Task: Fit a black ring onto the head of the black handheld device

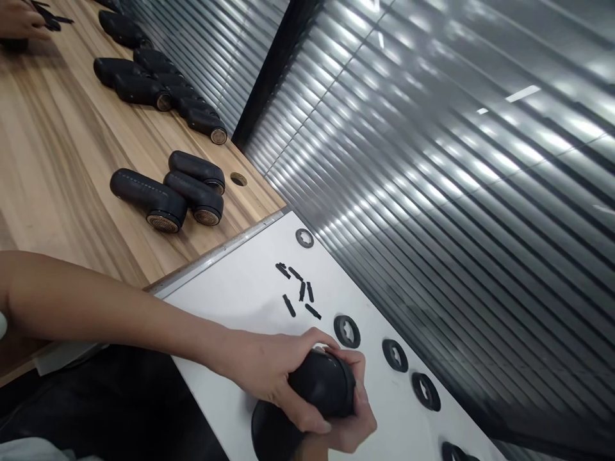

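Note:
A black fabric shaver (321,384) with a rounded head and a thick handle is held above the white board (216,288), low in the view. My left hand (276,371) comes in from the left and wraps its thumb and fingers round the head. From below, my right hand (353,419) grips the same head on its right side, fingers curled. The shaver's face is hidden by the hands. Several small black strips (302,291) lie loose beyond my left hand. A black ring (346,331) lies just past the fingertips.
More black rings (425,392) line the board's right edge, beside a corrugated metal wall (432,192). On the wooden table (72,160) lie several L-shaped black shavers (148,198) with round mesh faces. A round hole (239,179) pierces it. Another person's hand (22,20) is at top left.

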Demonstrator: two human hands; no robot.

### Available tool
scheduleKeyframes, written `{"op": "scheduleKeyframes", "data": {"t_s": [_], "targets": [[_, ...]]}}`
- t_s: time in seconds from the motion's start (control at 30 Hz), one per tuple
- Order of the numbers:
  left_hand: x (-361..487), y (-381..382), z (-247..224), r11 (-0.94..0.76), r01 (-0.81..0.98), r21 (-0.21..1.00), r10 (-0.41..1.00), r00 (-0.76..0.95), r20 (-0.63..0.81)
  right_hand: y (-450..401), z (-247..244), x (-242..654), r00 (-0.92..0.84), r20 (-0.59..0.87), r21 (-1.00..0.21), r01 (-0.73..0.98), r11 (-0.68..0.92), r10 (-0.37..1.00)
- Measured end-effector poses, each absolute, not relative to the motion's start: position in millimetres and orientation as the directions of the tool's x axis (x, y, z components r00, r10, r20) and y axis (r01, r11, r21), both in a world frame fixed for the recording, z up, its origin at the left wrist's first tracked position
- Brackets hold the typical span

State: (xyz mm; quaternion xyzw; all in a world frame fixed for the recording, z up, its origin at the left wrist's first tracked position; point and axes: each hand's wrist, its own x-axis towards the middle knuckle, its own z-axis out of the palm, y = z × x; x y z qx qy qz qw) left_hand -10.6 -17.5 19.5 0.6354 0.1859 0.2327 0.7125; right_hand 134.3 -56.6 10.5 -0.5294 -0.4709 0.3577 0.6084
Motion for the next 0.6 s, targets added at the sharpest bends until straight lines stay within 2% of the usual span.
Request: {"op": "scheduleKeyframes", "data": {"t_s": [0.07,0.17,0.27,0.33,0.4,0.5,0.6], "targets": [[-12,-15,29,-0.145,-0.023,0.989,0.545,0.833,0.099,-56,19,134,0.327,0.144,-0.982,-0.066,0.174,0.934],[-12,-13,41,-0.478,0.18,0.86,0.496,0.863,0.094,-58,30,133,0.258,-0.06,-0.95,-0.31,0.024,0.964],[-10,-16,47,-0.604,0.262,0.753,0.52,0.845,0.124,-57,28,135,0.185,-0.19,-0.898,-0.429,-0.094,0.964],[-9,-18,46,-0.517,0.278,0.809,0.573,0.815,0.086,-53,17,139,0.197,-0.162,-0.922,-0.38,-0.077,0.967],[-10,-18,41,-0.324,0.233,0.917,0.631,0.775,0.026,-48,5,146,0.232,-0.115,-0.959,-0.279,-0.047,0.966],[-11,-14,27,-0.045,-0.005,0.999,0.656,0.754,0.034,-43,-8,155,0.201,-0.075,-0.985,-0.166,-0.041,0.977],[-12,-8,11,0.054,-0.212,0.976,0.647,0.751,0.128,-43,-9,158,0.21,0.005,-0.99,-0.135,0.034,0.978]]}}
